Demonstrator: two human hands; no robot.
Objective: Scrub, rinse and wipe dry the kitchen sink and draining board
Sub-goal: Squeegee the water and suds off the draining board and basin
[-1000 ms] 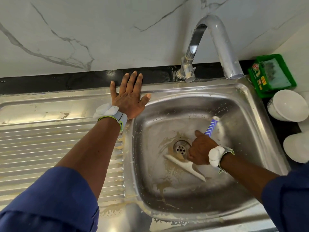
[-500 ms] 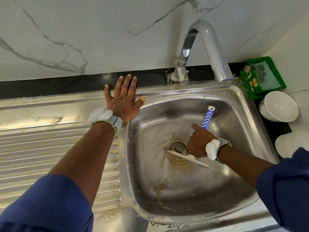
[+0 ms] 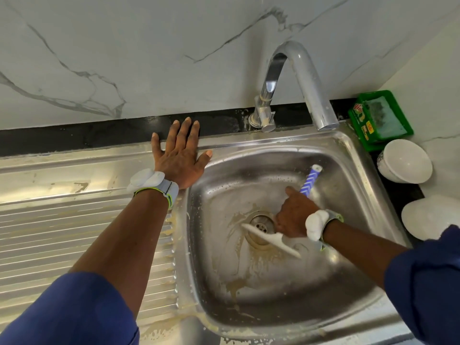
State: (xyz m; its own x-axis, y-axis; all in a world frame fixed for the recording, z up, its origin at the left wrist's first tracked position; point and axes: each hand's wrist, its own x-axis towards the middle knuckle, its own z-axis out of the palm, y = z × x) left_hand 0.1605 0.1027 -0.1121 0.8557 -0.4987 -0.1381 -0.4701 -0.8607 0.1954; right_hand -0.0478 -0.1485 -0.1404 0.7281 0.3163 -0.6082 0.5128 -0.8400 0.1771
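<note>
Head view: L hand [image 3: 179,155] lay flat, fingers spread, on rim betw. draining board [image 3: 74,232] & sink [image 3: 249,175]. R hand [image 3: 293,217] gripped blue-white brush [image 3: 273,240] handle; white head on sink floor across drain [image 3: 260,220], amid brown suds. Tap [image 3: 298,78] above. Green soap tray [image 3: 380,118], white bowl [image 3: 408,161] on tabletop at right.

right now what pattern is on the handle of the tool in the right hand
Blue and white chevron stripes on the handle, white tip; the head view is the only one.
</note>
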